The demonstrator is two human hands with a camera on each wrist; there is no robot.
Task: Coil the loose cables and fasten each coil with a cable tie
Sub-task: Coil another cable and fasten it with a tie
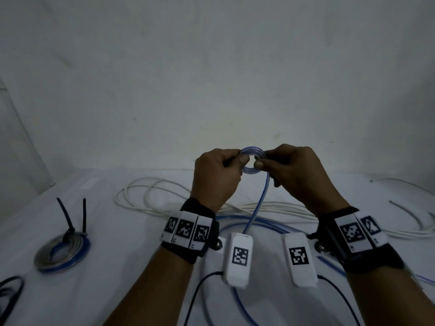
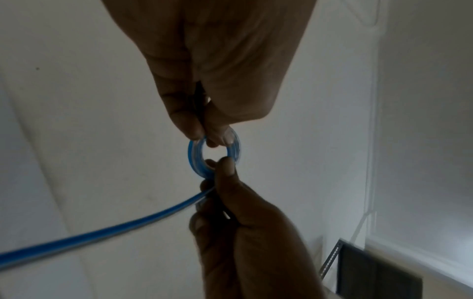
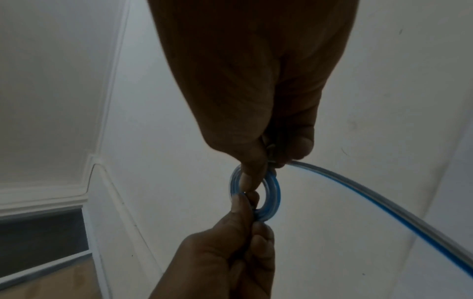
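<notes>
A small coil of blue and clear cable [image 1: 251, 171] is held up above the table between both hands. My left hand [image 1: 237, 159] pinches its left side and my right hand [image 1: 260, 163] pinches its right side. In the left wrist view the coil [image 2: 192, 155] sits between my left fingertips [image 2: 190, 129] above and the right hand [image 2: 230, 222] below. In the right wrist view the coil [image 3: 272, 190] shows the same double pinch. The cable's loose tail [image 1: 257, 201] hangs down to the table. A thin dark strip shows inside each grip; what it is I cannot tell.
A finished blue coil [image 1: 62, 251] with two black cable ties [image 1: 70, 220] standing up lies at the left of the white table [image 1: 117, 290]. Loose white cable [image 1: 164, 196] sprawls behind my wrists and off to the right [image 1: 414, 222]. A black cable [image 1: 10, 295] lies at the bottom left.
</notes>
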